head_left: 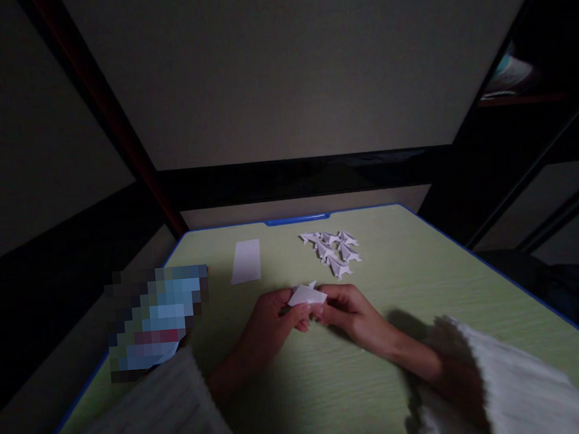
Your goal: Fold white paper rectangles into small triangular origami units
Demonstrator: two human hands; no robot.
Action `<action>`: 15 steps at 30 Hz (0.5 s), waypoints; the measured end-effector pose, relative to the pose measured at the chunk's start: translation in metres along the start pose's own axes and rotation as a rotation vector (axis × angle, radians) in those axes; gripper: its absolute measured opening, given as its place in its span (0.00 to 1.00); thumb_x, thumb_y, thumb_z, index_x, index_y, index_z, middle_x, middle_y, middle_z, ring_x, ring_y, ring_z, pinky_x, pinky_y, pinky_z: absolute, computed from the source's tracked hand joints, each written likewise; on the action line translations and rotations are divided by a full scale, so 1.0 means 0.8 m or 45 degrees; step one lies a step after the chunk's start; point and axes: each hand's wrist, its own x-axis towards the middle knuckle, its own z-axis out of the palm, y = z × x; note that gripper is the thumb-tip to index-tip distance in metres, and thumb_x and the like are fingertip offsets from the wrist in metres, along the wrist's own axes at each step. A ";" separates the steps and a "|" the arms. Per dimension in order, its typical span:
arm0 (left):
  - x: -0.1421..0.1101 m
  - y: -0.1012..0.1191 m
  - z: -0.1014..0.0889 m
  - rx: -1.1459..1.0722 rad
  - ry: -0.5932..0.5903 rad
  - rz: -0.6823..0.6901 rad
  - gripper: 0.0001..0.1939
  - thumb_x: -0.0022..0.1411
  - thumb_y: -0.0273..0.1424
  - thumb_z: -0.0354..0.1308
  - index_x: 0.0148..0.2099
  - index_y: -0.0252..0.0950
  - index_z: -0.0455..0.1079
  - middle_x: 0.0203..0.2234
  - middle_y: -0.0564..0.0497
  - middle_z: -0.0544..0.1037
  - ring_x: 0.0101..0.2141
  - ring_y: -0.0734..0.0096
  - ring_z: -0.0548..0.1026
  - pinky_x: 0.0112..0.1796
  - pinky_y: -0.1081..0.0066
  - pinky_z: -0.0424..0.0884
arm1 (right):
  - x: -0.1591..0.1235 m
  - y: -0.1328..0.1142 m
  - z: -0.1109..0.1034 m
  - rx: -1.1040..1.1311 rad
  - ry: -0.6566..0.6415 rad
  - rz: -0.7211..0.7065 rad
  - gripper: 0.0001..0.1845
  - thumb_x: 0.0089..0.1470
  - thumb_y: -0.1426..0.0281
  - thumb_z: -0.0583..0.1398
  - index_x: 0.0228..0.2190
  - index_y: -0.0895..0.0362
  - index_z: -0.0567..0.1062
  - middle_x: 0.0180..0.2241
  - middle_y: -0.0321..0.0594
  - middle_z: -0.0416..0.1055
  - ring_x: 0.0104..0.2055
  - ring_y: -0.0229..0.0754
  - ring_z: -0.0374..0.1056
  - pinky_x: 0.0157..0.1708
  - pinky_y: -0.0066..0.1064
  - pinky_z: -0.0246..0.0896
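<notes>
A small folded piece of white paper [306,295] is held up between my two hands over the table. My left hand [276,318] pinches its left side, thumb in front. On its right side my right hand [350,311] grips it with thumb and fingers. The fingers behind the paper are partly hidden. Just beyond my hands lies a cluster of several finished-looking white origami figures [338,265], pointed and pleated. A flat white paper sheet [246,261] rests farther left.
The pale green table [424,266] has a blue edge and a blue handle [297,220] at its far side. A blurred-out bluish object [162,317] lies at the left edge. Beyond the table stands a wall panel [282,64].
</notes>
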 end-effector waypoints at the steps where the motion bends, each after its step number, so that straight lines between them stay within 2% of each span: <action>1: 0.001 -0.001 0.000 -0.068 -0.033 -0.015 0.06 0.46 0.29 0.52 0.25 0.31 0.66 0.16 0.55 0.68 0.19 0.76 0.67 0.22 0.76 0.64 | 0.001 0.002 -0.001 0.049 0.013 -0.008 0.13 0.46 0.63 0.55 0.19 0.60 0.64 0.17 0.31 0.54 0.19 0.31 0.47 0.19 0.24 0.41; 6: 0.004 -0.008 0.000 -0.211 -0.064 -0.036 0.08 0.45 0.32 0.54 0.26 0.31 0.66 0.18 0.54 0.69 0.22 0.75 0.68 0.21 0.76 0.66 | 0.003 0.007 -0.003 0.109 0.086 0.030 0.14 0.45 0.63 0.56 0.18 0.61 0.65 0.16 0.31 0.57 0.19 0.31 0.50 0.20 0.24 0.44; 10: 0.004 -0.010 -0.002 -0.103 -0.033 -0.032 0.07 0.45 0.31 0.53 0.22 0.30 0.65 0.15 0.55 0.67 0.19 0.77 0.66 0.22 0.76 0.65 | 0.004 0.006 -0.002 0.062 0.129 0.049 0.11 0.42 0.65 0.58 0.20 0.60 0.65 0.17 0.31 0.56 0.20 0.31 0.51 0.20 0.24 0.45; 15: 0.002 -0.010 -0.002 0.053 -0.035 -0.034 0.05 0.45 0.28 0.52 0.22 0.31 0.64 0.14 0.56 0.67 0.17 0.78 0.65 0.21 0.77 0.63 | 0.004 0.005 0.000 0.094 0.141 -0.002 0.11 0.40 0.66 0.60 0.22 0.60 0.64 0.21 0.33 0.61 0.24 0.33 0.56 0.25 0.25 0.50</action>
